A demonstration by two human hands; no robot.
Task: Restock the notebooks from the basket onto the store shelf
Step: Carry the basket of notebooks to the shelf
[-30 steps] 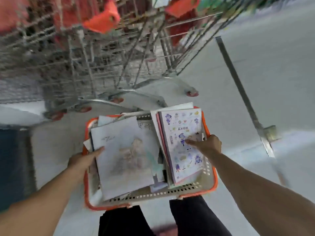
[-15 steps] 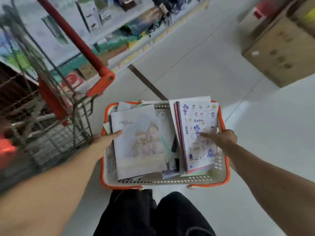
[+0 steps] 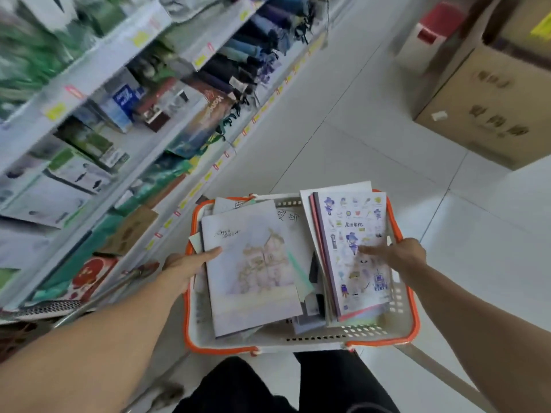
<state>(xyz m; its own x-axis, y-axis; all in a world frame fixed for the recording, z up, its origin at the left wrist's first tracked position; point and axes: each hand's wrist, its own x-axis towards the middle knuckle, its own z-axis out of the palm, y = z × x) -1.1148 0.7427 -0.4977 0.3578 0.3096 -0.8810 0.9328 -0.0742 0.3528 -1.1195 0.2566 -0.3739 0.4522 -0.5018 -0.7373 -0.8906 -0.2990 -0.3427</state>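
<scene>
An orange-rimmed white basket [image 3: 298,342] is carried in front of me, full of notebooks. On the left lies a pale notebook with a castle drawing [image 3: 253,272]. On the right, a stack is topped by a white notebook with purple cartoon figures [image 3: 354,251]. My left hand [image 3: 186,265] grips the basket's left rim, its thumb lying across the castle notebook. My right hand [image 3: 399,253] grips the right rim, with its thumb stretched onto the cartoon notebook. The store shelf [image 3: 119,70] runs along the left, packed with boxed goods and price tags.
A large cardboard box [image 3: 492,108] stands on the floor at the far right, with a red-and-white bin [image 3: 429,37] behind it. A metal cart frame [image 3: 98,296] pokes in at the lower left. White tiled aisle floor stretches ahead. My dark-trousered legs show below the basket.
My view has swung from the wire cart toward the shelf on the left and up the aisle. Both hands keep the same hold on the basket; the notebooks have not shifted.
</scene>
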